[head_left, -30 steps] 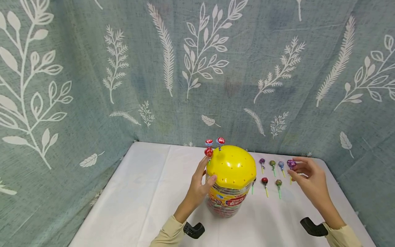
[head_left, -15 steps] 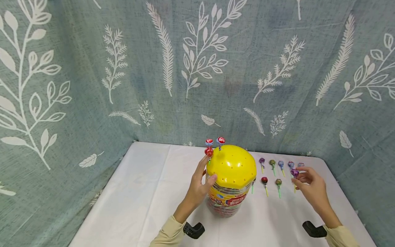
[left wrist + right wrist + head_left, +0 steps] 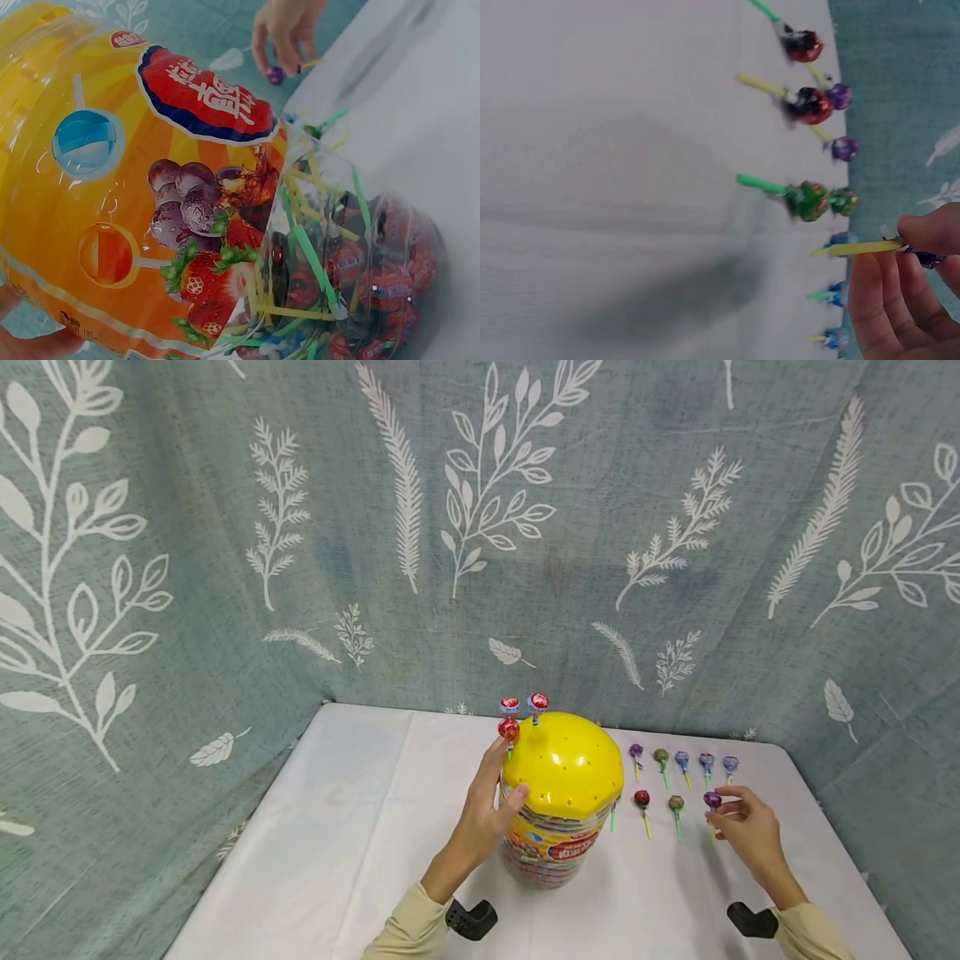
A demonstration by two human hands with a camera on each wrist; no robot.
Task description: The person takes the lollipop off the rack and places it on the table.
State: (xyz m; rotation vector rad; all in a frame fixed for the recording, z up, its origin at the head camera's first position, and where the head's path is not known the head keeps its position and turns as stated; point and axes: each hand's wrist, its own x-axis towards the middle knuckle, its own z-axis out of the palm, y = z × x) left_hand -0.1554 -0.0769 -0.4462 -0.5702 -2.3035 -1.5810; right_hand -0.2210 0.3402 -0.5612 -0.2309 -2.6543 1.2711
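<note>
A plastic candy jar (image 3: 553, 847) full of lollipops stands mid-table under a yellow domed lid (image 3: 567, 764) dotted with small holes. My left hand (image 3: 482, 814) grips the jar's left side at the lid, thumb in front; the other fingers are partly hidden behind. Three red-topped lollipops (image 3: 508, 729) stand upright at the lid's far left. My right hand (image 3: 753, 833) pinches a purple lollipop (image 3: 712, 799) just below its head, above the table on the right. In the right wrist view its yellow stick (image 3: 866, 247) points away from the fingers.
Loose lollipops lie in two rows right of the jar, among them a green one (image 3: 677, 803), a red one (image 3: 642, 797) and a blue one (image 3: 731, 764). A leaf-patterned curtain (image 3: 555, 568) hangs around the white table (image 3: 360, 860).
My right hand has drawn the purple lollipop toward me from the back row's right end, uncovering blue lollipops there. My left hand stays on the jar.
</note>
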